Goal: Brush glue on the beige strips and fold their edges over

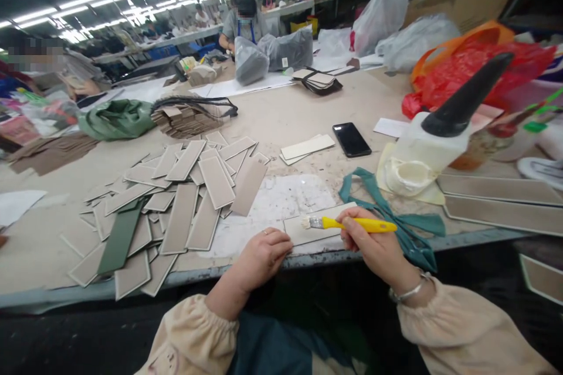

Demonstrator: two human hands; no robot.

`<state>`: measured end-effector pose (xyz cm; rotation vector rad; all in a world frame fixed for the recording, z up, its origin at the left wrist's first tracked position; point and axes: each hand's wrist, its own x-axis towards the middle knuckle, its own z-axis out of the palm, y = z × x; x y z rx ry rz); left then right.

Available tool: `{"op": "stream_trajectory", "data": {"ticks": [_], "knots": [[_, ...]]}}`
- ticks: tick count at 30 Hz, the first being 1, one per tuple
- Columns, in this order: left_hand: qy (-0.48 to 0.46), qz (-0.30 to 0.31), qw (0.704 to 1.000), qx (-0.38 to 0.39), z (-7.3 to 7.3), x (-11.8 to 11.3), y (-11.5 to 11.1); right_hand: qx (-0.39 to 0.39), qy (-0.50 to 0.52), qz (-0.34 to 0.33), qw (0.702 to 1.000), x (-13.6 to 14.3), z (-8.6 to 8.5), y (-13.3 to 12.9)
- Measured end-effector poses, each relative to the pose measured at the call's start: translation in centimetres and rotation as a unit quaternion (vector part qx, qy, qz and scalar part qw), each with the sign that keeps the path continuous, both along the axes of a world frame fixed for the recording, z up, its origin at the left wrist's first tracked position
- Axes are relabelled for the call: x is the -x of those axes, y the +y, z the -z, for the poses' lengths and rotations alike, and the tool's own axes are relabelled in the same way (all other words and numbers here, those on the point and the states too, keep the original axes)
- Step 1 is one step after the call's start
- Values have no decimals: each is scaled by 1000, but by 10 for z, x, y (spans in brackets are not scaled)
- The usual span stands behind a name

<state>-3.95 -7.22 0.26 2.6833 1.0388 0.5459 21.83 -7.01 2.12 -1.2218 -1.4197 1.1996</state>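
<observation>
My right hand [372,243] is closed around the yellow handle of a paintbrush [360,224], its pale bristles pointing left. The bristles are over a cream rectangular panel [316,233] lying at the table's front edge. At the panel's left end is my left hand [264,255], fingers curled together and holding its edge; the thumb is mostly hidden. Left of that hand, many beige panels with pale rims lie in a loose pile [180,217], a green panel [121,237] among them. Beside my right hand lies a crumpled teal fabric strip [391,205].
A white container with a black handle [431,146] stands at the right, near a red plastic bag [479,70]. A phone [352,139] and two cream strips [307,147] lie mid-table. Bundled brown pieces [189,119] sit farther back. A person [241,23] works across the table.
</observation>
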Motion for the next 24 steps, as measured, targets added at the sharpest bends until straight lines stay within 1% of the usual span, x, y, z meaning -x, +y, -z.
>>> {"op": "stream_trajectory", "data": {"ticks": [3,6,10,13,18,24], "knots": [[-14,-6,1000,-9,4,3,1,7,-29,-37,999,11,6,1],[-26,-9,999,-25,4,4,0,4,-48,-56,997,21,10,3],[-23,-12,999,-29,4,3,0,-6,-88,-74,993,29,9,4],[-23,-9,1000,-17,5,2,2,-17,-115,-71,991,30,6,5],[-28,-14,999,-11,6,2,3,-30,-127,-44,990,21,8,8],[-32,-10,999,5,4,1,4,-48,-167,3,985,-7,6,10]]}}
